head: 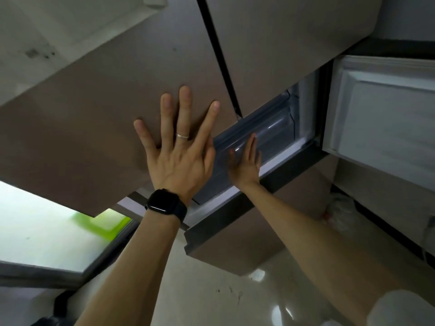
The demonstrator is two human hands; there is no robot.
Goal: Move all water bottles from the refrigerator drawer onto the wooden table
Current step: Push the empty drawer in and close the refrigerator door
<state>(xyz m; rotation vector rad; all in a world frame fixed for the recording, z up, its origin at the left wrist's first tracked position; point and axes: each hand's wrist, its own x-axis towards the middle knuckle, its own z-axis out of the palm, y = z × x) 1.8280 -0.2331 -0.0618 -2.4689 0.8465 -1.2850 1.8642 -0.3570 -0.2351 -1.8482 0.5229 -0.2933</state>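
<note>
- Our left hand (181, 149) lies flat on the matte brown refrigerator door (94, 109), fingers straight and spread, holding nothing. A black square wristwatch (166, 204) sits on the wrist and a thin silver ring (182, 136) on one finger.
- Our right hand (244, 163) is flat too, fingers straight and close together, laid against the front of the translucent grey plastic refrigerator drawer (270, 128). It grips nothing.
- We judge the step to be working this drawer, though we cannot tell whether out or in. To draw it out well, we should hook the fingers under its front lip, pull straight along the runners, and brace with the left hand.
- The white-lined compartment door (388, 109) stands swung open beside the drawer, so it should not foul the pull.
- No water bottles show; we cannot tell whether any lie in the drawer. The wooden bench is out of view.
- We can read no brand, label or writing, and the watch face is dark.
</note>
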